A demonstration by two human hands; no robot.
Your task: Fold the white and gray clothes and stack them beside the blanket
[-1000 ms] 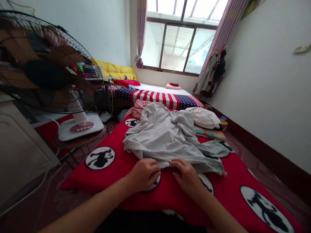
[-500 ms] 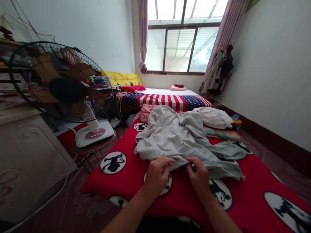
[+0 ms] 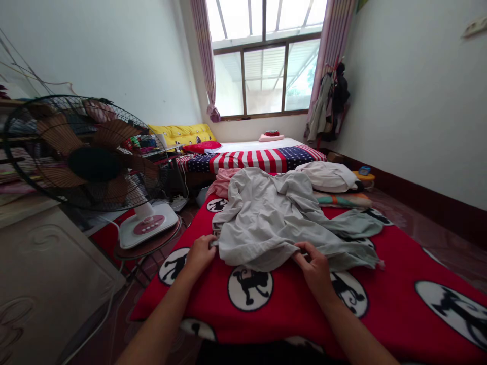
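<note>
A crumpled grey garment (image 3: 266,218) lies on a red blanket (image 3: 289,304) printed with black-and-white monkey circles. My left hand (image 3: 200,255) is closed on the garment's near left edge. My right hand (image 3: 315,267) pinches the near hem further right, fingers curled around the cloth. Between my hands the hem hangs in a loose fold over one monkey circle. Both forearms reach in from the bottom of the view.
A standing fan (image 3: 91,162) rests on a small stool at the left beside a pale cabinet (image 3: 45,274). Behind the garment are a pink cloth (image 3: 224,180), a white pillow (image 3: 329,176), a flag-patterned bed (image 3: 262,157) and a window. A wall runs along the right.
My hands have spread apart along the garment's near edge, the left one sliding out to the left corner. The view has lifted and shifted slightly.
</note>
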